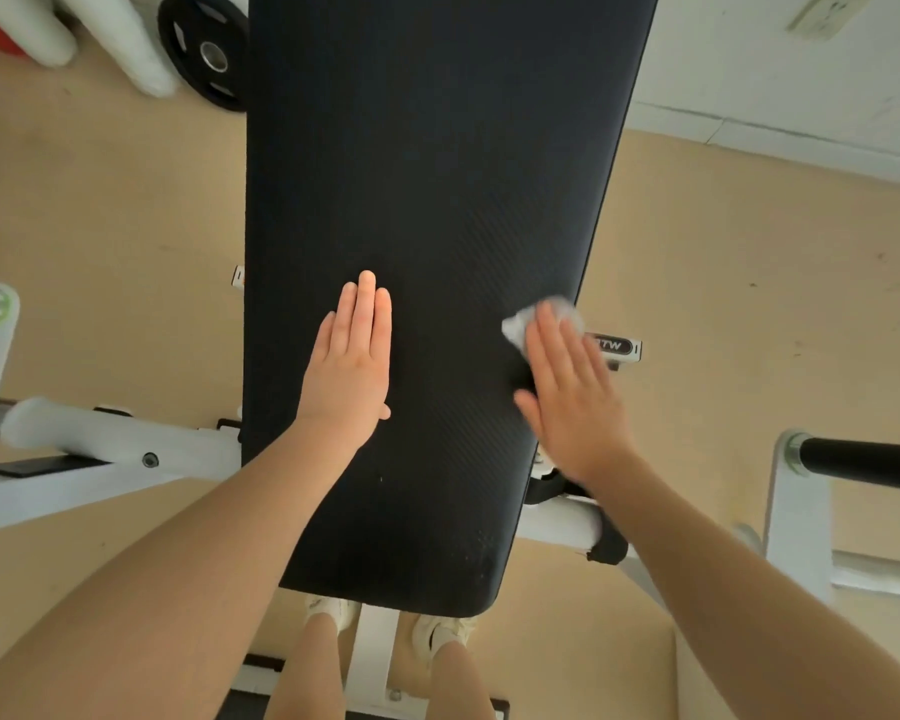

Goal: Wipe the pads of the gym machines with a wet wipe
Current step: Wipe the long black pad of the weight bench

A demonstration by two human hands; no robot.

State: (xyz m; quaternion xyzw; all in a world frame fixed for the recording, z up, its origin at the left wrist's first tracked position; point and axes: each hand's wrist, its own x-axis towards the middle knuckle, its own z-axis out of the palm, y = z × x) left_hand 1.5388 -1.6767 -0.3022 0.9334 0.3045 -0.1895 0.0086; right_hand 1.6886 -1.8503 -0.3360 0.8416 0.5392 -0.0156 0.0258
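Pad (427, 174) blk, ribbed, wipe (520, 324) white, crumpled

Right hand (567, 392) blurred, covering most of wipe (520, 324).

Head camera, single view, steep downward look.
Close above both forearms; bench pad (427, 200) runs ahead of the hands, shoes (437, 634) and floor (723, 304) below them.

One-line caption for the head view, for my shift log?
Right hand presses a wet wipe along the black bench pad edge; left hand rests flat on it.
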